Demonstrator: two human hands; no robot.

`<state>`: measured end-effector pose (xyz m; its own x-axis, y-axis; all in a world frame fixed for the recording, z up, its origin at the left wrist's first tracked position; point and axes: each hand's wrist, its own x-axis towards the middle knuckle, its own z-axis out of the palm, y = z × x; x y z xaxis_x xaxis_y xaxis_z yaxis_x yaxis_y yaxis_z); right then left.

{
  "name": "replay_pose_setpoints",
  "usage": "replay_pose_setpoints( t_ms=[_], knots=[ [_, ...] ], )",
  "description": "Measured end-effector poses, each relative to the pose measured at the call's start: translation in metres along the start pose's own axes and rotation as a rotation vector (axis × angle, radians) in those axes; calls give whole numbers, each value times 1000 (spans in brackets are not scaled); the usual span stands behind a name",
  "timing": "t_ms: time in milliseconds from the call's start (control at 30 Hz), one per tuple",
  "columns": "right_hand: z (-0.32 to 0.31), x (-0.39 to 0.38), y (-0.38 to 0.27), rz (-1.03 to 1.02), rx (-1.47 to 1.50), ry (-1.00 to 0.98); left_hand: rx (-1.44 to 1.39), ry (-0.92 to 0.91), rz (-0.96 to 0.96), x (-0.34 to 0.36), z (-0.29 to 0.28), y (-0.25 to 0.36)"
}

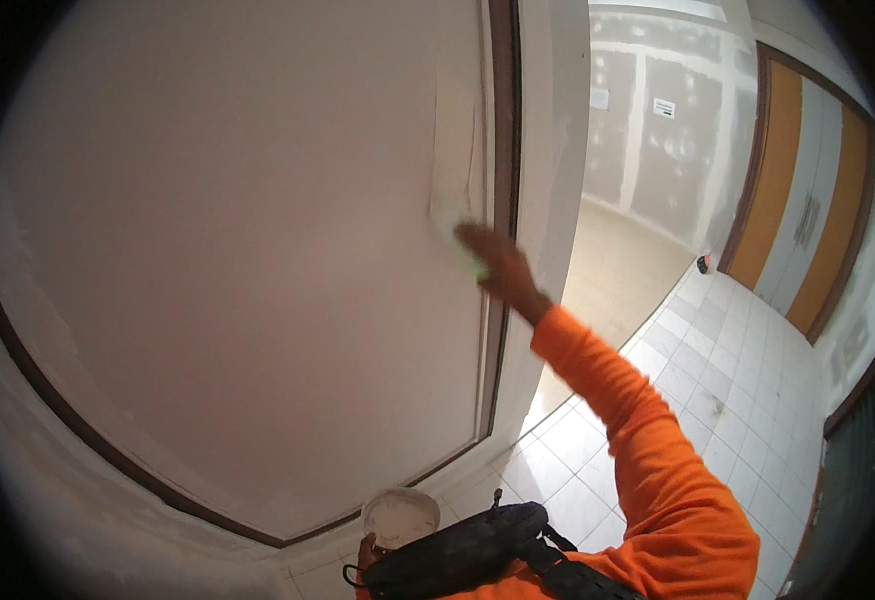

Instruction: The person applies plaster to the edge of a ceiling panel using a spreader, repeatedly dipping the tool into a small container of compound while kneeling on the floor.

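My right hand (503, 265), in an orange sleeve, reaches up to the right side of a large pale wall panel (258, 250). Its fingers are closed round a putty knife (480, 268) that is blurred and mostly hidden, with a bit of green showing. The blade lies against the panel beside the dark frame strip (504, 120), below a long smear of filler (454, 130). Low in the view, my left hand (368, 550) grips the side of a round bucket (401, 512) with whitish compound in it. Part of that hand is hidden by a black bag.
The black bag (458, 555) hangs across my front. White floor tiles (578, 440) run off to the right. Beyond are a patched grey wall (658, 130) with paper notices and an orange and white double door (798, 190). A small dark and red object (704, 264) lies by the door frame.
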<state>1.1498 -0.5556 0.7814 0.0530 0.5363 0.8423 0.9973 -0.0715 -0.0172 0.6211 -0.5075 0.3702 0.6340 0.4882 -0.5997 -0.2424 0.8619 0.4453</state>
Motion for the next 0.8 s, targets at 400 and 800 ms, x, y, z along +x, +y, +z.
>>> replay_pose_setpoints(
  t_ms=[400, 800],
  knots=[
    [-138, 173, -21, 7, 173, 255, 147, -61, 170, -15, 33, 22],
    [-30, 16, -18, -36, 76, 22, -27, 65, 22, -37, 22, -3]
  ],
)
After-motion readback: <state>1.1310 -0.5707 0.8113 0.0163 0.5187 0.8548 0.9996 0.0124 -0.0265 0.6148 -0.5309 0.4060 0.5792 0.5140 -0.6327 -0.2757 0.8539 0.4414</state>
